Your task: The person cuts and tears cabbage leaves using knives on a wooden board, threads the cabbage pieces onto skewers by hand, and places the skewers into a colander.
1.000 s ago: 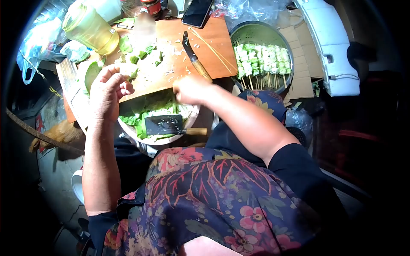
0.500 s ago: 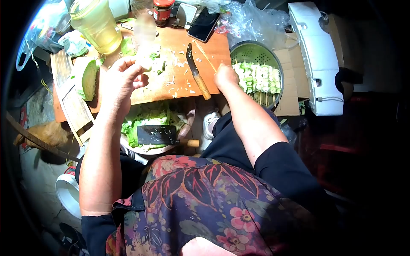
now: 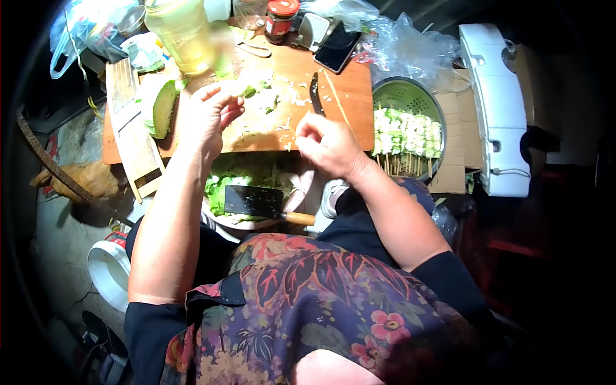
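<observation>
Here, left of the frame's centre, the person's left hand hovers above an orange-brown wooden board, thumb and fingers bent toward one another near some pale green cut leaf pieces; whether it pinches anything, one cannot tell. The right hand, near the middle of the frame, is loosely curled at the board's near edge, its grip hidden from the camera. Just beyond it lies a curved, black-bladed knife, its handle covered by that hand, with a thin pale wooden stick alongside. On the right, a round green perforated colander bears a row of sticks threaded with whitish-green chunks. A pale green cut vegetable wedge rests on the board's left part. Below the board, a black rectangular cleaver with a light wooden handle lies over green leaves in a pale round basin.
</observation>
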The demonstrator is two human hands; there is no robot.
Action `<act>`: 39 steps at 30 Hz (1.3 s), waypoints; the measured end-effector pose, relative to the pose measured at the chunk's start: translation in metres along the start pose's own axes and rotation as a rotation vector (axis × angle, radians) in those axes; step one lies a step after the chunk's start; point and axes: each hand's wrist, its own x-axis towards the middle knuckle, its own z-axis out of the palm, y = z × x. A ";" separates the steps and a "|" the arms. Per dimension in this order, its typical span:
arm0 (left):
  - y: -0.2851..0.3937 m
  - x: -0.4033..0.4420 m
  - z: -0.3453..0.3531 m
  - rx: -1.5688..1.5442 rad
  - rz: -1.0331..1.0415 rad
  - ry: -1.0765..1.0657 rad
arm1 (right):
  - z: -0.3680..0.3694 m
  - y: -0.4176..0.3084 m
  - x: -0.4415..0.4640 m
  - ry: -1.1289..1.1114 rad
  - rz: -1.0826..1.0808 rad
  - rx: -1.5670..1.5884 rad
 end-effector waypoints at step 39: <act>-0.005 -0.015 0.003 0.526 0.357 -0.113 | 0.044 -0.029 -0.002 0.009 0.122 0.689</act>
